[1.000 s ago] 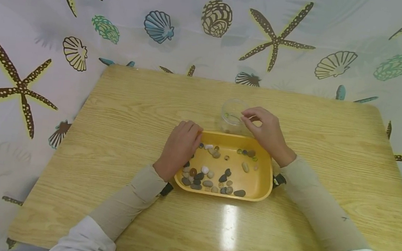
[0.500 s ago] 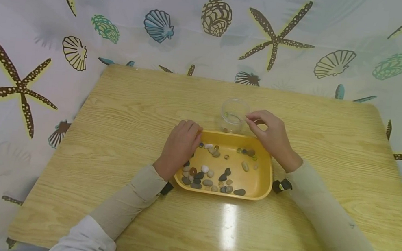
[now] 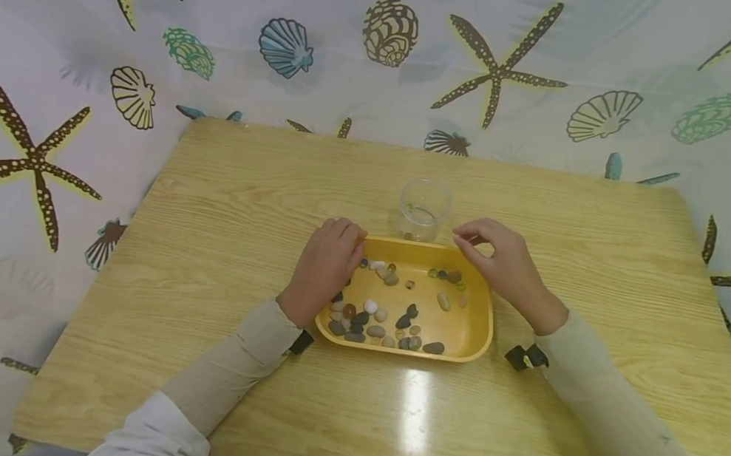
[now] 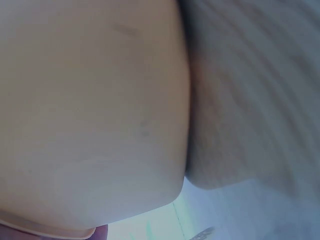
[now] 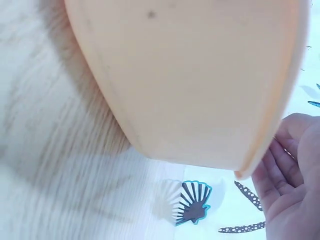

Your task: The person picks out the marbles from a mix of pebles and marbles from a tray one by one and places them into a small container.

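My left hand (image 3: 328, 265) grips the back left corner of a yellow plastic tray (image 3: 426, 320), fingers bent over its rim. Pebbles (image 3: 376, 331) in white, grey, brown and black lie in the tray with several glass marbles (image 3: 433, 273). Just behind the tray stands a clear plastic cup (image 3: 424, 208) with small greenish and brownish pieces in it. To the right of the cup, over the tray's back right corner, is my right hand (image 3: 501, 261), its fingers loosely bent and nothing visible between thumb and forefinger. The tray's outer wall (image 5: 190, 85) fills much of the right wrist view.
All of this stands on a wood-grain table (image 3: 242, 193). Behind and left of it hangs a pale curtain (image 3: 325, 105) printed with starfish and shells. Black wrist straps (image 3: 526, 358) show under the sleeves.
My right hand has drawn back from the cup's rim, to the right and nearer to me. My left hand, the tray and the cup have stayed in place.
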`<act>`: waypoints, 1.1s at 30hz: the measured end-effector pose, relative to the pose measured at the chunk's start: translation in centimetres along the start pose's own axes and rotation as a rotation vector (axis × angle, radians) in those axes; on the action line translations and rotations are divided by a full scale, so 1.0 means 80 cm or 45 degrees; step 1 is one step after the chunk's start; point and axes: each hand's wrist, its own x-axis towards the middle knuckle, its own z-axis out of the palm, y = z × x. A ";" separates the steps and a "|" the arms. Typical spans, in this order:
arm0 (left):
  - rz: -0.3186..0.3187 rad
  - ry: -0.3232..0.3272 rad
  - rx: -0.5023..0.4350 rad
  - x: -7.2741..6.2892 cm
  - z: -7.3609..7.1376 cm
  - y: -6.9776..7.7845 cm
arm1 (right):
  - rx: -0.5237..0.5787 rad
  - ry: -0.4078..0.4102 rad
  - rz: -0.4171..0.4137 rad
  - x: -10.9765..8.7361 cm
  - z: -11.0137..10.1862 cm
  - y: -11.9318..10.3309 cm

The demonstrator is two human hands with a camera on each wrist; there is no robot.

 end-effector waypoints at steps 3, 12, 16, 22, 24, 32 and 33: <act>0.000 -0.006 0.002 0.000 0.001 -0.001 | -0.008 -0.036 0.017 -0.003 -0.004 -0.005; 0.001 0.001 0.001 0.002 0.001 0.000 | -0.036 -0.080 0.070 -0.014 -0.010 -0.005; 0.002 -0.002 0.004 0.003 0.001 0.002 | -0.055 -0.070 0.059 -0.021 -0.010 -0.004; -0.001 0.006 0.004 0.005 -0.001 0.002 | -0.083 -0.074 -0.013 -0.025 -0.015 -0.010; 0.003 0.010 0.009 0.005 -0.002 0.002 | -0.100 -0.123 -0.028 -0.024 -0.017 -0.015; -0.003 0.004 -0.013 0.006 -0.004 0.004 | -0.257 -0.397 -0.112 -0.021 -0.016 -0.032; -0.005 0.002 -0.016 0.006 -0.004 0.004 | -0.281 -0.410 -0.123 -0.021 -0.016 -0.033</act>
